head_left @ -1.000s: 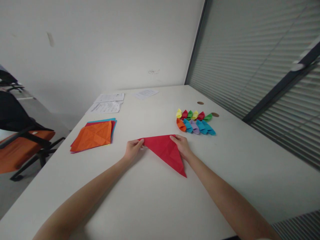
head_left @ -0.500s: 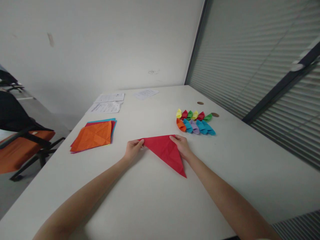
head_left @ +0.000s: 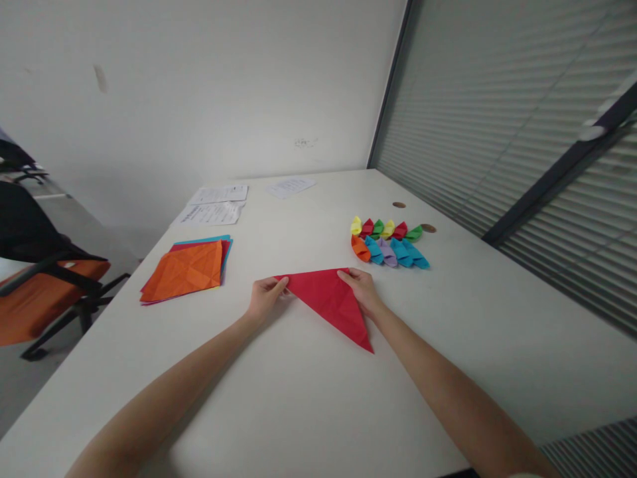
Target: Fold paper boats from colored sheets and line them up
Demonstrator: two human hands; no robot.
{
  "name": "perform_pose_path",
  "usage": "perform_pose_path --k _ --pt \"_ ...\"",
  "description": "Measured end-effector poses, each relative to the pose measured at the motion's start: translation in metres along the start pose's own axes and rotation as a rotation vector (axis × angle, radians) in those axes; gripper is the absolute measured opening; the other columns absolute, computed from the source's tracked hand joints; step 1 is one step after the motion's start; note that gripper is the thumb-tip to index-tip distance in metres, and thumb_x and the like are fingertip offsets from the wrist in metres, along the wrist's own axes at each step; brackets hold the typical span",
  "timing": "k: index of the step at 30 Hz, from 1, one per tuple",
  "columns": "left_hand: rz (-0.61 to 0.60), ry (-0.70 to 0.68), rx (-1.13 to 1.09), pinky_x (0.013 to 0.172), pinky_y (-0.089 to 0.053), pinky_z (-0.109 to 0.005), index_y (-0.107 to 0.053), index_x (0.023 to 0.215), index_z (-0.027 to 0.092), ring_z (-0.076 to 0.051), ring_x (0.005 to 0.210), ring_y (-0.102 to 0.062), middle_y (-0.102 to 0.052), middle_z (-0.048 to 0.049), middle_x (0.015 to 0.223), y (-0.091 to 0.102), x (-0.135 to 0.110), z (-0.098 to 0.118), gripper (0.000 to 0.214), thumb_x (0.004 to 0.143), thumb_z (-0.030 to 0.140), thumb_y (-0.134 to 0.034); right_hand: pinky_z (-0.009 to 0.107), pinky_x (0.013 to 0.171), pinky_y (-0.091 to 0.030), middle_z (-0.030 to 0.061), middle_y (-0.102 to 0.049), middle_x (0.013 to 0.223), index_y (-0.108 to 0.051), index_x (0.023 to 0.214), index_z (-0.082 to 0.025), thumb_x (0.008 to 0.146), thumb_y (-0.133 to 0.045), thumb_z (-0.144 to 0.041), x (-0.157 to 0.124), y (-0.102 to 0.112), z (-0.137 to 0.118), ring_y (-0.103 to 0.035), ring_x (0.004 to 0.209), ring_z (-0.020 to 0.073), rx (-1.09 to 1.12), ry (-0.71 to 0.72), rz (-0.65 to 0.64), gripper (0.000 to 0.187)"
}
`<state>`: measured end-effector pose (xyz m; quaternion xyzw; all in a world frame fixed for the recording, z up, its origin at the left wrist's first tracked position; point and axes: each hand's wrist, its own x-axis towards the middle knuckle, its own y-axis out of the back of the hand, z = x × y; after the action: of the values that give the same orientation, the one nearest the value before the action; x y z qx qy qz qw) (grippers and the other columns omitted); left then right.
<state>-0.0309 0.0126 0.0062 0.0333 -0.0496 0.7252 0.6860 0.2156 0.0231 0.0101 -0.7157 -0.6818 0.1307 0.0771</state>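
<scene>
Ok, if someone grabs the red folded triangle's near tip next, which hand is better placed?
Likely the right hand: it pinches the red folded triangle on the same side as the near tip. The left hand pinches the opposite corner, farther away.

Premises appear to be an office or meeting room. Evidence: at left, a wheeled office chair (head_left: 54, 285) with black back and orange seat; a large white table (head_left: 308, 398) against a plain white wall (head_left: 223, 79) bearing scuffs and a faint scribble; printed sheets (head_left: 213, 214) at the table's far end; along the right, dark-framed horizontal slatted blinds (head_left: 497, 119).
</scene>
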Motion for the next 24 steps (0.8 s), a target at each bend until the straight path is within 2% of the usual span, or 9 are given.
perform_pose_path --k 6,11,24 --pt "-0.040 0.018 0.043 0.050 -0.041 -0.023 -0.068 0.057 0.012 -0.011 0.051 -0.053 -0.064 -0.0044 0.055 0.0001 -0.0004 -0.0002 0.042 0.068 0.052 -0.074 0.032 0.065 -0.049 0.0008 -0.071 0.067 -0.072 0.074 -0.019 0.054 -0.085 -0.048 -0.0002 0.0000 0.0002 -0.064 0.062 0.0186 -0.011 -0.005 0.008 0.037" --pt "-0.007 0.027 0.129 0.046 -0.033 -0.022 -0.067 0.052 0.012 -0.009 0.047 -0.046 -0.062 -0.0035 0.050 0.0000 0.0011 -0.0025 0.044 0.068 0.053 -0.073 0.031 0.063 -0.049 0.0002 -0.071 0.066 -0.072 0.072 -0.019 0.054 -0.086 -0.046 -0.0014 -0.0017 -0.0016 -0.063 0.061 0.0174 0.008 -0.003 0.012 0.036" --pt "-0.013 -0.004 0.152 0.045 -0.032 -0.022 -0.068 0.052 0.012 -0.009 0.047 -0.044 -0.061 -0.0034 0.050 0.0008 0.0022 -0.0034 0.047 0.067 0.056 -0.071 0.029 0.062 -0.048 0.0002 -0.070 0.065 -0.072 0.070 -0.017 0.054 -0.086 -0.043 -0.0030 -0.0034 -0.0050 -0.062 0.060 0.0154 0.011 0.001 -0.002 0.034"
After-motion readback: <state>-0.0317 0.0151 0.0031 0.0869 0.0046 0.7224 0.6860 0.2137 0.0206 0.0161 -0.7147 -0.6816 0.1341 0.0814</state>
